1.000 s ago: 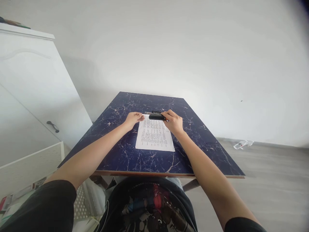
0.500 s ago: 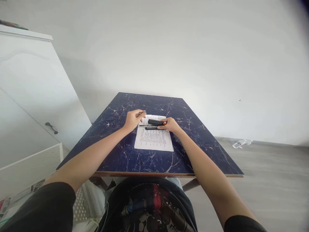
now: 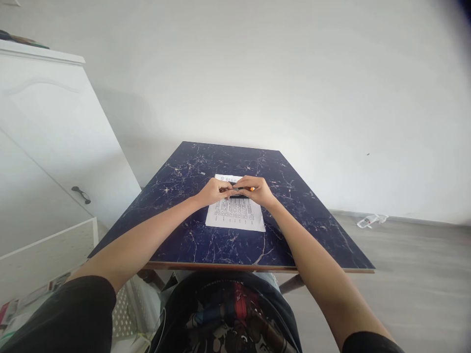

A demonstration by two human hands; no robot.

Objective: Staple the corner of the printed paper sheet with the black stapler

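Note:
A printed white sheet of paper (image 3: 235, 212) lies in the middle of a dark blue marbled table (image 3: 191, 235). Over the sheet's far half my left hand (image 3: 214, 191) and my right hand (image 3: 258, 190) meet, fingers curled around a black stapler (image 3: 241, 189) with an orange end. Both hands grip it; most of the stapler is hidden between the fingers. A tiny pale object (image 3: 202, 173), too small to name, sits on the table left of the sheet's far edge.
A white cabinet with a dark handle (image 3: 81, 194) stands to the left of the table. An empty plastic bottle (image 3: 370, 220) lies on the grey floor by the wall at the right. The table's near edge (image 3: 257, 268) is just above my lap.
My left hand came in from the sheet's left corner to join my right hand on the stapler. The stapler, lying open on the paper before, is now enclosed between both hands.

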